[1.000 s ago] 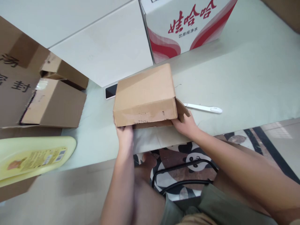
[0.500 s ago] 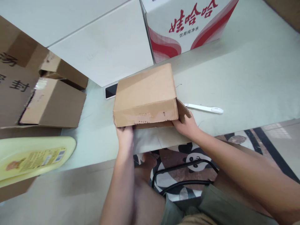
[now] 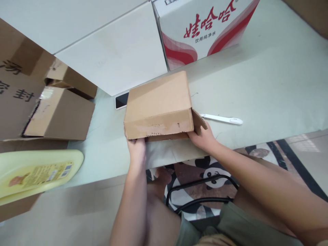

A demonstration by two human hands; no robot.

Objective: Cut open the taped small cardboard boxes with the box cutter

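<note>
Both hands hold a small brown cardboard box (image 3: pixel 159 99) above the near part of the table. My left hand (image 3: pixel 137 148) grips its lower left corner from beneath, with the fingertips hidden under the cardboard. At the lower right corner, my right hand (image 3: pixel 203 136) is closed on the box beside an open side flap (image 3: pixel 199 121). The near lower edge looks torn and rough. Just right of the box lies a white utility knife (image 3: pixel 222 119), its left end close to the flap. Partly covered by the box's left side is a phone (image 3: pixel 121 100).
A white box (image 3: pixel 115 54) and a red-and-white water carton (image 3: pixel 207 30) stand behind. More cardboard boxes (image 3: pixel 69 116) and a yellow bottle (image 3: pixel 41 172) are at the left. The table's (image 3: pixel 276 82) front edge runs past my forearms; a black metal frame (image 3: pixel 202 186) is below.
The view has shifted very slightly. Both hands keep the same hold on the box, and nothing else has visibly moved.
</note>
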